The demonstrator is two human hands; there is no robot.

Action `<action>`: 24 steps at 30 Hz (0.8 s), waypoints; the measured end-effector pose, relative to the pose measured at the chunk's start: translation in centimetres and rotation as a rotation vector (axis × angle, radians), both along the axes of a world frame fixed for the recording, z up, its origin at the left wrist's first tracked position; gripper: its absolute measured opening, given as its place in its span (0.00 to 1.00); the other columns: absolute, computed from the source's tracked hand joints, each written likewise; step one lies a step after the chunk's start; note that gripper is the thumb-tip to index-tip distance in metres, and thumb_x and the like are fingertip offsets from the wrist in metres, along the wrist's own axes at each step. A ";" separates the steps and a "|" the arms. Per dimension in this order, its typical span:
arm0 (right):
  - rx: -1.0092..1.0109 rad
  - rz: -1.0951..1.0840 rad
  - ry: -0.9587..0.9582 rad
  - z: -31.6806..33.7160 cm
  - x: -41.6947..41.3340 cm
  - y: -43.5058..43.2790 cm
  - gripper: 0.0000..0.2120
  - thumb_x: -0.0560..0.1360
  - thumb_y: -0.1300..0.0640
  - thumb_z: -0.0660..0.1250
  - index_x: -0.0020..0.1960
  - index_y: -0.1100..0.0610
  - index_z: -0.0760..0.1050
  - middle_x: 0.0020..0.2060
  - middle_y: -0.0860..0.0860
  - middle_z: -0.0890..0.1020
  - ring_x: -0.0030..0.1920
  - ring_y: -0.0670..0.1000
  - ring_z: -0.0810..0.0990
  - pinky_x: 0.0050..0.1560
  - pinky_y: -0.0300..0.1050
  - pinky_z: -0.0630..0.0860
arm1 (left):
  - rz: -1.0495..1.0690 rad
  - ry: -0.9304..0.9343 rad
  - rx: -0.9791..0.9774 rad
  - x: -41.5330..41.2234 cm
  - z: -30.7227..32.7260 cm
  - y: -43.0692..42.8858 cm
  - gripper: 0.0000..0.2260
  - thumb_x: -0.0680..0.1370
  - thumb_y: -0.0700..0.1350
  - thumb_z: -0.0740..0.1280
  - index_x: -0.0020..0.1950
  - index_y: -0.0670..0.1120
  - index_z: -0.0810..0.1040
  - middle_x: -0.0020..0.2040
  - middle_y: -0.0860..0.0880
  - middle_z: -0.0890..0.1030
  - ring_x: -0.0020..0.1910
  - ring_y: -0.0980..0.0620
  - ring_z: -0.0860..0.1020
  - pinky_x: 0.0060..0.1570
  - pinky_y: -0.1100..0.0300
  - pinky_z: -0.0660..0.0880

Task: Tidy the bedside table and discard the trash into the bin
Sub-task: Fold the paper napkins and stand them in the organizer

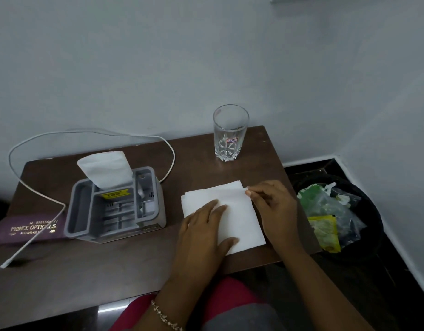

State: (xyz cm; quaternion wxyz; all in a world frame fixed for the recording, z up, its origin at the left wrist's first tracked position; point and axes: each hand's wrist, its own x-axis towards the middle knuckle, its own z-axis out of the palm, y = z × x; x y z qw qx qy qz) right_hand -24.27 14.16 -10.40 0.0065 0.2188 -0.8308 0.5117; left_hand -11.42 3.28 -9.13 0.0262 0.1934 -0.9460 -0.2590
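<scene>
organizer [115, 211] left on table [86, 271] | napkin [232, 211] right | glass [230, 133] behind napkin | bin [373, 235] right of table

I seem to be in a home bedroom corner. A dark wooden bedside table [110, 266] meets plain white walls [134, 68], holding a glass [230, 134], charging cable [34, 236] and spectacle case [20, 231]. A bin [376, 211] stands beside it.

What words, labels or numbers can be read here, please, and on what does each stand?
"PRINCE OPTICALS": gold print on the purple case; the smaller lines around it are not fully legible.
"169", perhaps: sticker on the glass.
Yellow label in the grey organizer: too blurred.
</scene>
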 end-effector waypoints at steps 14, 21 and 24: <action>-0.021 0.143 0.203 1.0 1.4 3.1 0.09 0.77 0.58 0.58 0.48 0.54 0.78 0.48 0.45 0.80 0.51 0.40 0.76 0.53 0.38 0.73 | 0.031 0.114 -0.220 -3.0 1.5 -4.7 0.18 0.68 0.52 0.74 0.57 0.54 0.77 0.56 0.53 0.80 0.62 0.51 0.73 0.63 0.57 0.53; -0.225 0.274 -0.668 2.3 0.0 3.1 0.16 0.68 0.51 0.68 0.55 0.51 0.73 0.39 0.43 0.83 0.42 0.37 0.81 0.41 0.30 0.75 | 0.295 0.194 0.820 -1.6 3.0 -3.8 0.06 0.71 0.44 0.71 0.46 0.44 0.82 0.45 0.49 0.85 0.44 0.55 0.82 0.41 0.64 0.78; -0.266 0.344 -0.847 3.2 -0.6 3.3 0.16 0.63 0.56 0.72 0.51 0.54 0.79 0.46 0.49 0.86 0.46 0.47 0.85 0.43 0.38 0.81 | 0.368 0.222 0.983 -1.8 4.0 -3.5 0.09 0.74 0.44 0.68 0.52 0.45 0.81 0.49 0.46 0.85 0.47 0.50 0.83 0.44 0.55 0.79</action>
